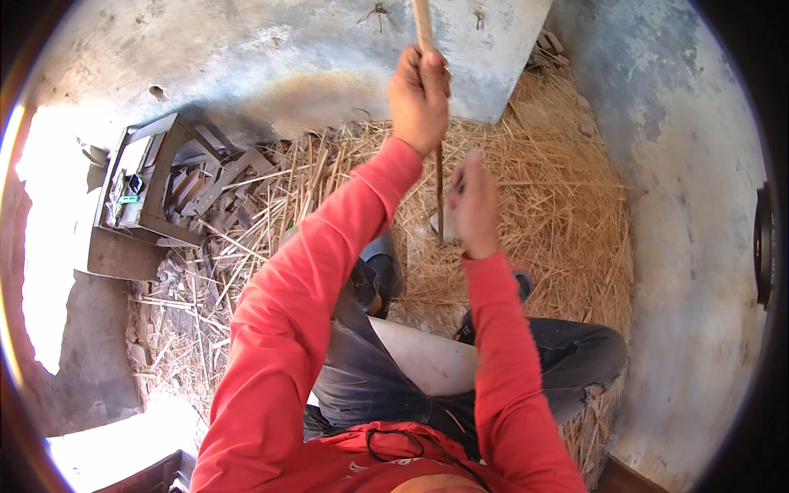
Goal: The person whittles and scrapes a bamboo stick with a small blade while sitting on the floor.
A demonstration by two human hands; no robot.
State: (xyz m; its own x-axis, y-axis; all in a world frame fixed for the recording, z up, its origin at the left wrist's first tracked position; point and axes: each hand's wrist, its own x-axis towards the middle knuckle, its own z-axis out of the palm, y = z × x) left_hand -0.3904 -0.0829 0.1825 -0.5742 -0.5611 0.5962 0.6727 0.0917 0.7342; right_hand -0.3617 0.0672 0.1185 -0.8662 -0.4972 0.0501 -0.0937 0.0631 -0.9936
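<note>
The left hand [422, 99] grips a long, thin brown wooden stick [440, 182]; how much work on it is done or left cannot be told. Its long axis runs away from the person, the darker end nearer, over the straw-covered floor [567, 214], short of the floor's far edge. The blurred right hand [475, 205] is half-curled beside it, its hold unclear.

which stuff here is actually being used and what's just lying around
In use:
- stick, gripped in the left hand
- right hand, by the stick's lower part; too blurred to tell if it holds anything

Apparently just lying about:
- loose straw on the floor
- wood scraps
- wooden stand at left
</note>
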